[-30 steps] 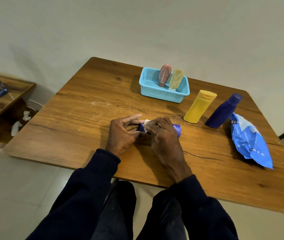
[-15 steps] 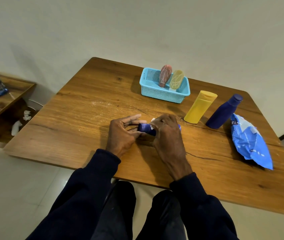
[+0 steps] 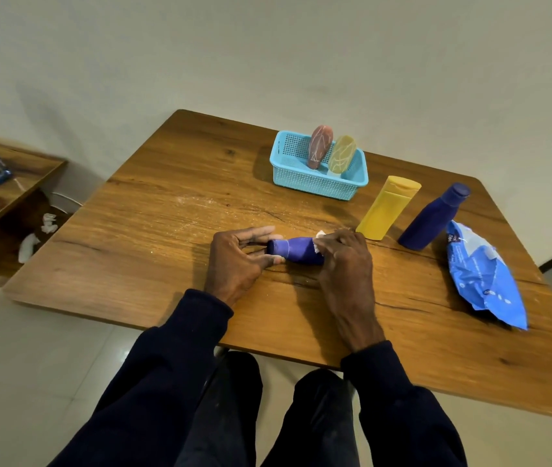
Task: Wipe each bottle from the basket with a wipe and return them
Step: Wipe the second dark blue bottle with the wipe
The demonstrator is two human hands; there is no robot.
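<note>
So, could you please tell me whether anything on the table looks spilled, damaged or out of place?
Nothing looks spilled or broken. Faint whitish scuffs mark the table ahead of the left hand. The yellow bottle and dark blue bottle stand outside the basket, beside the wipes pack, as the wiping would explain.

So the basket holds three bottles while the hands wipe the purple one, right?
Not three: the head view shows two in the basket, a reddish bottle and a yellowish bottle. The left hand and right hand do wipe the purple bottle.
</note>
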